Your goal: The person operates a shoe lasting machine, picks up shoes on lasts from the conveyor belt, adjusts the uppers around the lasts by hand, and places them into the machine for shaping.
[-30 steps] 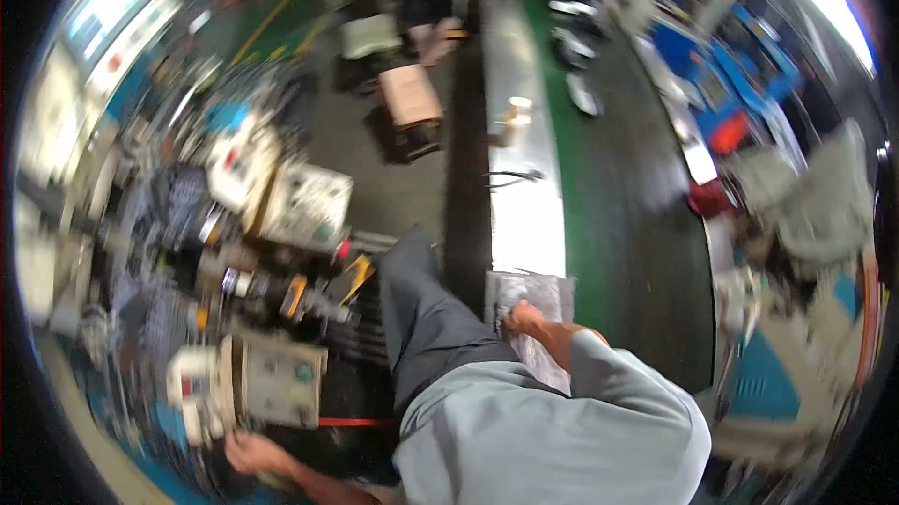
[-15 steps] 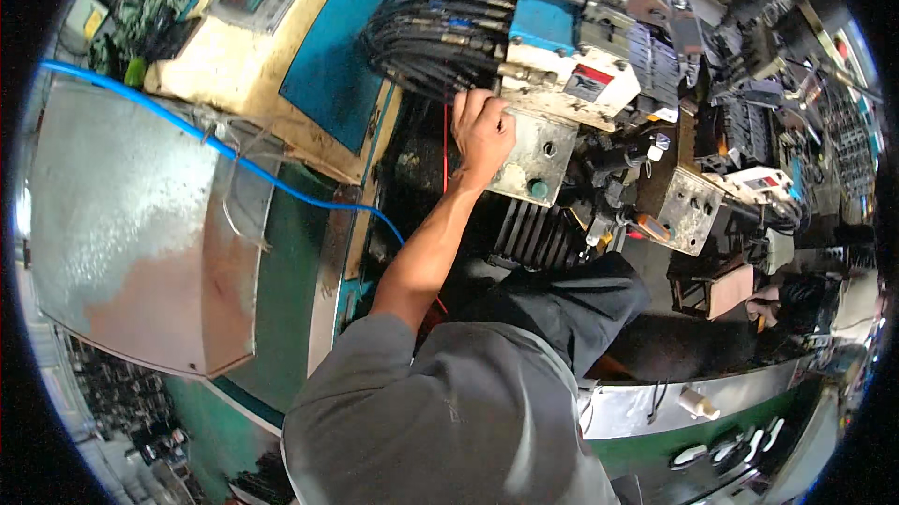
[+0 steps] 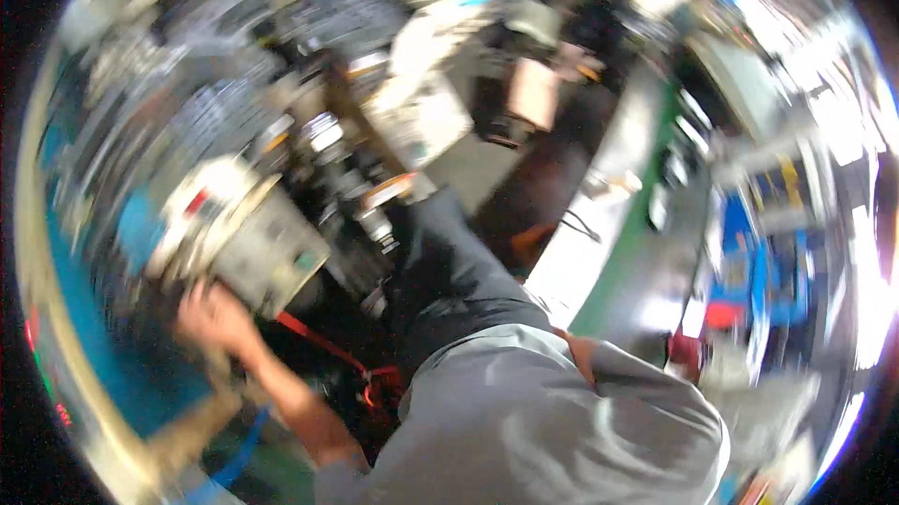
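My left hand point(image 3: 220, 318) reaches to the left edge of a pale machine block point(image 3: 272, 248). Motion smears its fingers, so I cannot make out whether it grips, touches or only lies beside the block. The block carries a white and blue machine head point(image 3: 201, 205) with a red mark on it. A sliver of my right arm point(image 3: 582, 355) shows beside my grey shirt, while the right hand is hidden.
A second pale machine block point(image 3: 421, 121) stands farther off. A small stool with a pinkish seat point(image 3: 534, 93) is beyond it. To my right runs a long pale bench point(image 3: 590, 234). A blue hose point(image 3: 242, 453) lies low at the left, and blue racks point(image 3: 749, 262) stand far right.
The view has swung to the right, so the machine and my left hand now appear farther left and lower. Racks on the right have come into view, and the picture is blurred.
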`<move>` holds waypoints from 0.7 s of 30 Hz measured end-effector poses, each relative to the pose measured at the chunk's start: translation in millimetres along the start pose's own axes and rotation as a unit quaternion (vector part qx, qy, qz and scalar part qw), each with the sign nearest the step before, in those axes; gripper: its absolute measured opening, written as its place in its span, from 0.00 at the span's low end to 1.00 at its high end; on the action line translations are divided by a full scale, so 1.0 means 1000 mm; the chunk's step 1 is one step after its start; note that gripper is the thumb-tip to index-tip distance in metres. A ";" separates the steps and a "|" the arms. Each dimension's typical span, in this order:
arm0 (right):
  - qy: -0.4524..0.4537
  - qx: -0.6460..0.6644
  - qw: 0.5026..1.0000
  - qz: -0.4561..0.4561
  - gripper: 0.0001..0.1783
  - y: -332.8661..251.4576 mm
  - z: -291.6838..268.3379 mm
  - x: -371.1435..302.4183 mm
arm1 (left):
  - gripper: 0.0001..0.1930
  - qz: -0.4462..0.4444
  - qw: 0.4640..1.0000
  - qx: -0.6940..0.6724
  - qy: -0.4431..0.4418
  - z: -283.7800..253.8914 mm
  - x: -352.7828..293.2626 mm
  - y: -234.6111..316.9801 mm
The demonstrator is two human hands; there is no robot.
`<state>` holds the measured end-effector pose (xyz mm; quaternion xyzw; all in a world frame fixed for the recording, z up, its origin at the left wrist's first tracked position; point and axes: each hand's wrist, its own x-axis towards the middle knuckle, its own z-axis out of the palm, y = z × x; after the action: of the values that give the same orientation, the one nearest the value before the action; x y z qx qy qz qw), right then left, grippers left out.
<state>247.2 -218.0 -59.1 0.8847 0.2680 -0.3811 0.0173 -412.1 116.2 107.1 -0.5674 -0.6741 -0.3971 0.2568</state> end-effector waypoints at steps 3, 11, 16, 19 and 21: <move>0.009 0.026 0.998 0.063 0.21 0.022 -0.007 -0.017 | 0.10 -0.024 0.999 0.019 -0.019 0.003 -0.008 -0.025; 0.038 0.104 0.977 0.185 0.19 0.114 0.024 -0.050 | 0.13 -0.037 0.990 0.121 -0.057 0.012 -0.002 0.003; 0.071 0.119 0.968 0.210 0.19 0.199 0.063 -0.027 | 0.16 -0.030 0.995 0.036 0.090 -0.007 0.017 0.073; 0.037 0.090 0.975 0.201 0.15 0.192 0.067 -0.027 | 0.25 0.104 0.977 0.110 0.149 -0.017 0.017 0.078; 0.052 0.171 0.942 0.284 0.13 0.203 0.063 -0.017 | 0.25 0.110 0.976 0.098 0.162 -0.023 -0.004 0.110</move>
<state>294.6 -414.1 -127.9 0.9321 -0.0635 -0.3543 -0.0408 -306.5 99.6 143.2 -0.5379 -0.5926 -0.3857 0.4590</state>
